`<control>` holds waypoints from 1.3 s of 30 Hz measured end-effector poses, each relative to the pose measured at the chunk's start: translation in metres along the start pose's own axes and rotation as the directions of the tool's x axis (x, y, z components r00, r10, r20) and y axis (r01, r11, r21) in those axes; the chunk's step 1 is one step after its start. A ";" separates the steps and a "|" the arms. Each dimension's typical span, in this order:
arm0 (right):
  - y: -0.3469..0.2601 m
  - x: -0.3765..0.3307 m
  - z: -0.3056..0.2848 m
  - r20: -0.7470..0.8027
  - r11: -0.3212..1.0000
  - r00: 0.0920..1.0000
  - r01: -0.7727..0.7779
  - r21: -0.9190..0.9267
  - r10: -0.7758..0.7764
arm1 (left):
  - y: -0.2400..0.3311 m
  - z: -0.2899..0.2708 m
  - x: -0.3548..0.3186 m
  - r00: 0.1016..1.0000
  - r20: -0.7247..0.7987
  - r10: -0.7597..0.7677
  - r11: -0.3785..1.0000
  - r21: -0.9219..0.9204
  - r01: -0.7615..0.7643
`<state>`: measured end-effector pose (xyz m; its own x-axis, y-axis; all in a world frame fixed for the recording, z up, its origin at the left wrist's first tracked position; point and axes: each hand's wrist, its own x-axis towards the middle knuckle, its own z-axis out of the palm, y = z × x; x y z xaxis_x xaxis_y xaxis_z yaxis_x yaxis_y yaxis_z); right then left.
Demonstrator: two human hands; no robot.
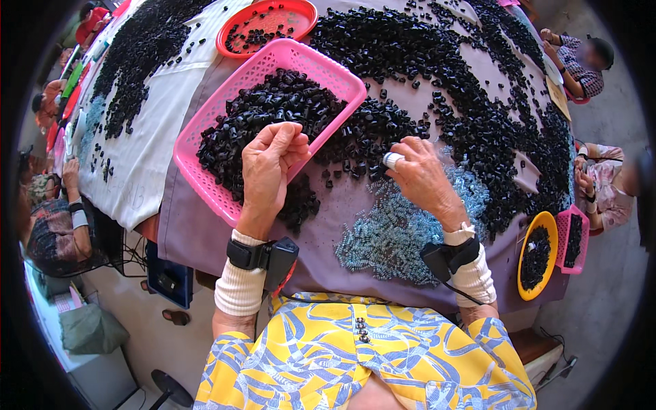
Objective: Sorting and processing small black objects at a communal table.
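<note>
My left hand (272, 164) is raised over the near side of a pink plastic basket (195, 179), thumb and fingers pinched together. Whatever they hold, if anything, is too small to make out. Heaped in that basket are small black plastic parts (280, 102). To the right, my right hand (422, 172) is low over the table with curled fingers, one wrapped in white tape; its fingertips are partly hidden. It is above the border between loose black parts (369, 126) and a pile of small bluish metal springs (396, 232).
A red round tray (311, 17) with some black parts stands beyond the basket. At the right edge are a yellow bowl (551, 222) and a smaller pink basket (564, 263), both holding black parts. Other people sit around the cloth-covered table (198, 201).
</note>
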<state>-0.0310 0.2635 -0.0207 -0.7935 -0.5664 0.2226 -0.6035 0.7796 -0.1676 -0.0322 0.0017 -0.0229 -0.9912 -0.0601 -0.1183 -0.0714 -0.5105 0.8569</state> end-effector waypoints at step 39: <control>-0.010 0.002 0.014 0.069 0.988 0.998 0.000 0.152 -0.011 | 0.139 0.077 -0.048 0.290 0.564 0.773 0.429 -0.127 -0.895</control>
<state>-0.0276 0.2503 -0.0323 -0.7904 -0.5918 0.1579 -0.6086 0.7298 -0.3113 -0.0031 -0.0003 0.1409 -0.4061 0.0721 0.9110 0.8703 -0.2736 0.4095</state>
